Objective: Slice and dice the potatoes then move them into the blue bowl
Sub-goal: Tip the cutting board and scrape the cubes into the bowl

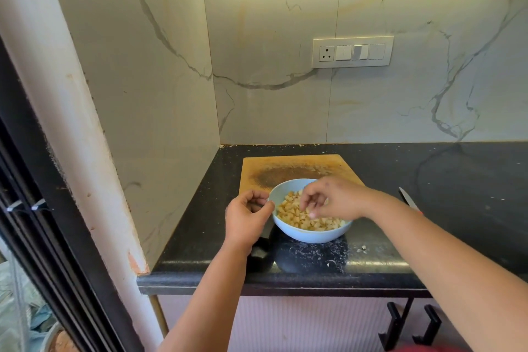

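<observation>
Black speckled countertop fills the middle and right of the frame, meeting pale marble-veined wall tiles that form a corner at centre. A white socket and switch panel sits on the back wall, upper right of centre. A white pillar slants down the left side beside a dark window frame. Two black hooks hang under the counter edge at lower right.

A wooden cutting board lies on the counter near the corner, its centre darkly stained. The blue bowl stands at the board's near edge, holding a heap of diced potatoes. A knife lies on the counter to the right, partly hidden by the right forearm. A few small scraps lie lower right of the bowl.

The left hand pinches the bowl's left rim with curled fingers. The right hand hangs over the potatoes, fingers loosely bent downward; whether it holds any pieces I cannot tell.
</observation>
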Motion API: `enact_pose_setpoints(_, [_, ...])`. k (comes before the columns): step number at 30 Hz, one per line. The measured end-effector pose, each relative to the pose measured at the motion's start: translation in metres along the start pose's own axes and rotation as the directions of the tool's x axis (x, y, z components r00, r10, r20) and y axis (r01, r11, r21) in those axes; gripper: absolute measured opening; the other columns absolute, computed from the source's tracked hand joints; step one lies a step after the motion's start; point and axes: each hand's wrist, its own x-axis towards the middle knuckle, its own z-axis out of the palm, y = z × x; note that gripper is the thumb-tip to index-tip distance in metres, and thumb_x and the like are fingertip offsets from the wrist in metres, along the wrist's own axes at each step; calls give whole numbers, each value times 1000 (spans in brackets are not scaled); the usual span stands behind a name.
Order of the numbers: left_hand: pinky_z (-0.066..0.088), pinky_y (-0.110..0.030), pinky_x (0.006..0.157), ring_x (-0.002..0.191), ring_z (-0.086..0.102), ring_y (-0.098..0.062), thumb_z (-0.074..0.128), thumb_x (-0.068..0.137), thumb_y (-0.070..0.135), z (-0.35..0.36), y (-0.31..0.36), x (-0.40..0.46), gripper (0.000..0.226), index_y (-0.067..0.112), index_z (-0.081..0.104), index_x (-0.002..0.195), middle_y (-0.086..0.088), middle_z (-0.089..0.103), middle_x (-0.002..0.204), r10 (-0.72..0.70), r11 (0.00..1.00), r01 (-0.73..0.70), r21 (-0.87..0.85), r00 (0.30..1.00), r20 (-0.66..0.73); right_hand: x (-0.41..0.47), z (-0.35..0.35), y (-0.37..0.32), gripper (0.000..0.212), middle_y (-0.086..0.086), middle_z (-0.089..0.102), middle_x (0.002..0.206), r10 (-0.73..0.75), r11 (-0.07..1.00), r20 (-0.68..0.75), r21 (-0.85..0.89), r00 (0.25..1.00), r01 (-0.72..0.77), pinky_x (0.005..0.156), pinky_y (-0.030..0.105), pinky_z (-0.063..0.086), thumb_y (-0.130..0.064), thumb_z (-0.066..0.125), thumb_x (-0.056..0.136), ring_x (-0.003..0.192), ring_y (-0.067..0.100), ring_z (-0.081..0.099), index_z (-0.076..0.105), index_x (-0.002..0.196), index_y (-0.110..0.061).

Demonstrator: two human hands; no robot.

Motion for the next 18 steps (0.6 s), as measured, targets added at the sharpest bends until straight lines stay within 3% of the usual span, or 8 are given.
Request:
enact_pose_setpoints(3, [58,-29,67,68,63,-10,74,81,8,0,0,0,13,20,73,85,1,70,77,-7,1000,7,-11,1000,-9,8,16,1,20,-16,60,99,-30,995,101,-92,994,39,82,18,47,-14,69,87,91,7,60,71,104,-24])
enact_pose_setpoints(6, [58,-27,66,68,63,-12,74,79,6,0,-1,0,14,19,74,85,-1,71,77,-21,999,21,-28,1000,-18,6,1,15,15,-15,60,100,64,995,-101,-64,993,-70,75,23,46,-17,73,85,89,11,60,70,90,-31])
enact_pose_setpoints(9, [58,-25,66,67,63,-11,74,79,5,-1,0,1,14,18,74,85,-1,71,76,-30,999,29,-32,999,-21,-9,-25,19,16,-9,66,97,65,998,-221,17,973,-63,66,9,41,-16,69,87,84,4,59,69,89,-31])
enact_pose_setpoints(11, [60,-29,68,70,66,-15,75,79,6,-1,0,2,15,19,75,86,-2,72,78,-33,999,33,-33,999,-21,-18,-34,10,14,-13,67,91,28,997,-430,80,902,8,61,3,37,-15,65,90,77,-7,56,69,90,-29])
enact_pose_setpoints(13, [61,-31,71,74,68,-19,75,80,8,-1,0,2,13,19,75,87,-2,73,79,-34,999,33,-27,999,-27,-20,-23,3,13,-17,64,85,6,990,-665,110,747,89,62,2,38,-14,63,91,75,-7,57,69,92,-25])
enact_pose_setpoints(14, [61,-32,72,76,69,-20,75,81,10,-1,0,2,12,20,75,87,-1,73,79,-32,999,31,-29,999,-31,-17,-14,2,11,-15,65,87,-1,988,-681,112,732,105,67,7,43,-14,64,90,79,-3,60,69,92,-23])
enact_pose_setpoints(16, [60,-32,73,77,70,-20,73,86,14,-1,1,-2,8,21,74,89,1,74,78,-31,999,29,-42,999,-40,-14,12,3,13,-10,65,103,37,996,-437,92,899,4,82,24,49,-14,71,85,93,7,62,71,93,-24])
enact_pose_setpoints(18, [59,-30,74,76,70,-13,70,89,20,-1,2,-9,5,22,73,93,4,74,78,-25,999,22,-37,998,-65,-14,26,10,26,-10,61,102,67,997,-436,73,897,-39,78,21,46,-6,73,81,86,3,58,71,99,-24])
